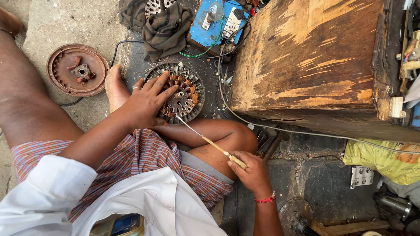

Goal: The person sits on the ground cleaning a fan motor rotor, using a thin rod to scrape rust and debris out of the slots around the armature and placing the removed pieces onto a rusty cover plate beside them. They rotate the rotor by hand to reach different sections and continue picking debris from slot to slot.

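A round fan stator (186,94) with copper windings and metal teeth lies on the ground in front of my folded legs. My left hand (146,102) rests flat on its left half, fingers spread. My right hand (249,172) grips the wooden handle of a thin pointed tool (205,140). The metal tip of that tool reaches up to the stator's lower edge.
A rusty round cover plate (78,70) lies at the left. A large worn wooden box (315,57) fills the right. A blue electrical board (216,24) with wires and a dark cloth (164,26) sit behind the stator. A yellow bag (385,159) lies lower right.
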Demonstrator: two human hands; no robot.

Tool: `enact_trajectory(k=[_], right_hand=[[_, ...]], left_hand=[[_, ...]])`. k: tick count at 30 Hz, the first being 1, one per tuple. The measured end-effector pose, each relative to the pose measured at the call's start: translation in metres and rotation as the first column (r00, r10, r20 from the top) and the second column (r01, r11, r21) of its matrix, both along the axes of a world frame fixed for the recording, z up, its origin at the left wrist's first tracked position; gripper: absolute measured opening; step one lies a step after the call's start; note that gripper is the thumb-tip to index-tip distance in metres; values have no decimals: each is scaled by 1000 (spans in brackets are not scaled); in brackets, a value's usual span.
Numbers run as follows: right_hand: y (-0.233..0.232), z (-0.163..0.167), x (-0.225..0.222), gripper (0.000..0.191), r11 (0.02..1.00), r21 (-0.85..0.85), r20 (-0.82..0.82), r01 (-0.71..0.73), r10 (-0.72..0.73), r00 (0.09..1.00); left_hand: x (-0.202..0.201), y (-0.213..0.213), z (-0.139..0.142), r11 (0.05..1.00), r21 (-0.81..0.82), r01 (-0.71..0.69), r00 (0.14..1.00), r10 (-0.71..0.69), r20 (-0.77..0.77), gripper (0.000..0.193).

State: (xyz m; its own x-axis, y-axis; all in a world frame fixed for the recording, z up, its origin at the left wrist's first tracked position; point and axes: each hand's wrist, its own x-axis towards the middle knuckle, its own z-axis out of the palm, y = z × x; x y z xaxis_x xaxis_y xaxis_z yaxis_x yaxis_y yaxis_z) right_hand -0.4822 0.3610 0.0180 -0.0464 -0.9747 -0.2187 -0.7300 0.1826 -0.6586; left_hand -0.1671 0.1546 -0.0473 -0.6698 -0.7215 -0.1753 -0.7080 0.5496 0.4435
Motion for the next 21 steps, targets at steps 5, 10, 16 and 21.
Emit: enact_trajectory(k=[5, 10, 16, 21], right_hand=[[14, -14, 4, 26, 1000, -10, 54, 25, -24, 998], [16, -18, 3, 26, 997, 4, 84, 72, -72, 994], [15, -20, 3, 27, 995, -47, 91, 88, -83, 992], [17, -24, 3, 26, 992, -25, 98, 124, -121, 988]], left_hand=[[-7, -6, 2, 990, -134, 52, 997, -58, -42, 126], [-7, -11, 0, 987, -157, 41, 993, -58, -103, 124], [-19, 6, -7, 954, -237, -185, 964, 130, -230, 122], [-46, 33, -9, 828, -203, -522, 838, 454, -302, 123]])
